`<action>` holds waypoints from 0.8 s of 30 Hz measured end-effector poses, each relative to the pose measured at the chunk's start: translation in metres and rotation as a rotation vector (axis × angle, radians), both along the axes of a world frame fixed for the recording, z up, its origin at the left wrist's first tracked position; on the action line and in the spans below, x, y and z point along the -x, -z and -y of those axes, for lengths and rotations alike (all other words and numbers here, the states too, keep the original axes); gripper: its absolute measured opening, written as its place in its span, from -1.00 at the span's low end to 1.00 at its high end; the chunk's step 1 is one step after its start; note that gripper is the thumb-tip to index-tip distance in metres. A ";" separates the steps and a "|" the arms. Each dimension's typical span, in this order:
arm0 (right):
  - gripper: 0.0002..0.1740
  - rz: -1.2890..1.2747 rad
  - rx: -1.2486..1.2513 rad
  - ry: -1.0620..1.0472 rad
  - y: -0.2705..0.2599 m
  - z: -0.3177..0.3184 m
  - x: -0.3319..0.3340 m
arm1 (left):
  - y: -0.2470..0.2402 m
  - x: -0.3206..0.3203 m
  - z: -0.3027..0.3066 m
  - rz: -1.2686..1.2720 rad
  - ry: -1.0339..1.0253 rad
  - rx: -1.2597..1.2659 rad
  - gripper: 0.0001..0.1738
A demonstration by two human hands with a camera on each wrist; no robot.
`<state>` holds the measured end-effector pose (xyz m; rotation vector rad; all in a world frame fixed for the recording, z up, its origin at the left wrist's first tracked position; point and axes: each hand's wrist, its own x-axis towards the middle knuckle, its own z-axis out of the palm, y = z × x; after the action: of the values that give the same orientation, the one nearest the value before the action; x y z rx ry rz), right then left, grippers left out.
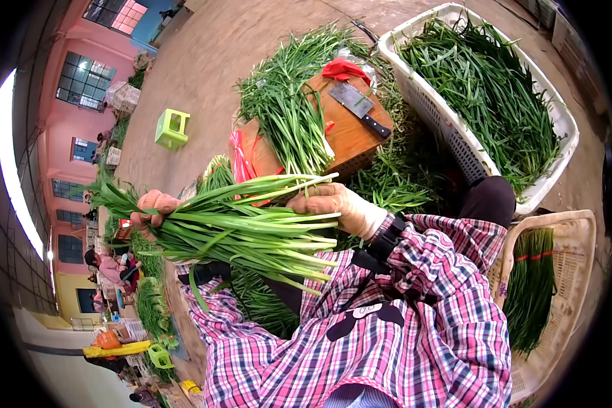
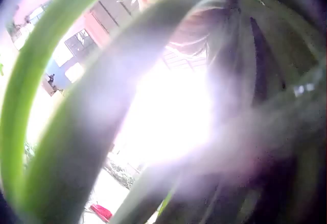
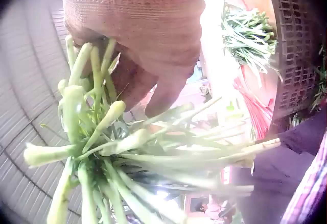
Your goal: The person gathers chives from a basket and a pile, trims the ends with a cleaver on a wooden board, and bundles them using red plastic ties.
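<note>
A loose bunch of long green stalks [image 1: 245,228] lies across the lap area in the head view, leaves left, pale ends right. The left hand [image 1: 155,212] grips its leafy end, fingers curled round it. At the pale ends, the right hand [image 1: 336,207] pinches some stalks between thumb and fingers. In the right wrist view the right hand [image 3: 138,35] is above the fanned stalk ends [image 3: 122,147]. Blurred leaves [image 2: 76,127] fill much of the left wrist view, with part of the left hand [image 2: 189,25] at the top.
A wooden board [image 1: 353,129] ahead holds more stalks [image 1: 296,129], a cleaver [image 1: 352,100] and a red cloth [image 1: 347,70]. A white crate [image 1: 449,129] of leaves stands at the right, a second crate [image 1: 578,272] with a tied bundle nearer. A green stool [image 1: 172,129] stands beyond; people sit far left.
</note>
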<state>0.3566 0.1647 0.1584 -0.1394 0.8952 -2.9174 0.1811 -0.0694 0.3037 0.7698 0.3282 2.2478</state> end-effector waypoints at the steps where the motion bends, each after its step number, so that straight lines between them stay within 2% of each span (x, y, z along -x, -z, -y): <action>1: -0.59 -0.058 0.048 -0.023 -0.003 -0.003 -0.007 | 0.001 0.003 0.003 -0.022 -0.009 0.005 -0.81; 3: -0.64 -0.210 0.092 -0.015 0.029 -0.001 -0.003 | 0.000 0.013 0.010 -0.054 -0.017 0.008 -0.82; 4: -0.67 -0.111 -0.032 -0.093 0.045 -0.008 -0.004 | 0.000 0.017 0.012 -0.065 -0.015 0.006 -0.82; 5: -0.67 -0.141 -0.175 -0.122 0.019 -0.025 -0.022 | -0.002 0.020 0.013 -0.075 -0.012 0.003 -0.82; 7: -0.64 -0.221 -0.325 -0.219 0.040 -0.041 -0.023 | -0.003 0.018 0.010 -0.029 -0.010 -0.051 -0.82; 9: -0.61 -0.148 -0.505 -0.293 0.036 -0.064 -0.037 | -0.008 0.011 -0.002 -0.057 0.006 -0.075 -0.81; 11: -0.63 -0.009 -0.793 -0.407 0.043 -0.082 -0.044 | -0.011 0.007 -0.007 -0.117 0.067 -0.032 -0.80; 12: -0.62 0.032 -1.185 -0.484 0.042 -0.088 -0.046 | -0.003 0.028 0.009 -0.112 0.085 -0.085 -0.81; 13: -0.61 0.075 -1.578 -0.555 0.033 -0.093 -0.050 | -0.005 0.030 0.013 -0.091 0.094 -0.034 -0.80; 15: -0.41 -0.026 -2.303 -0.427 0.052 -0.087 -0.056 | -0.008 0.030 0.021 -0.047 0.116 0.070 -0.79; 16: -0.16 -0.107 -2.099 -0.233 0.050 -0.085 -0.055 | -0.004 0.034 0.020 -0.041 0.031 -0.002 -0.76; 17: 0.01 -0.171 -1.746 -0.081 0.047 -0.081 -0.051 | -0.002 0.034 0.021 -0.022 -0.009 0.029 -0.76; 18: 0.05 -0.173 -1.436 -0.011 0.045 -0.072 -0.044 | 0.000 0.033 0.023 -0.002 -0.049 0.066 -0.76; 20: 0.04 -0.114 -0.970 -0.001 0.017 -0.051 -0.030 | 0.007 0.043 0.033 0.064 -0.104 0.084 -0.78; 21: -0.01 -0.149 -0.810 0.066 0.026 -0.036 -0.015 | 0.016 0.049 0.034 0.077 -0.203 0.072 -0.81; 23: -0.16 -0.128 -0.636 0.047 0.003 -0.016 0.002 | 0.011 0.038 0.015 0.146 -0.171 0.081 -0.79; 24: -0.27 -0.294 -0.745 0.240 0.018 -0.006 0.014 | 0.008 0.026 0.006 0.082 -0.282 0.214 -0.75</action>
<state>0.3424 0.1704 0.1407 -0.4301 2.0916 -2.5622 0.1551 -0.0758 0.2953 0.5437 0.6612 2.4457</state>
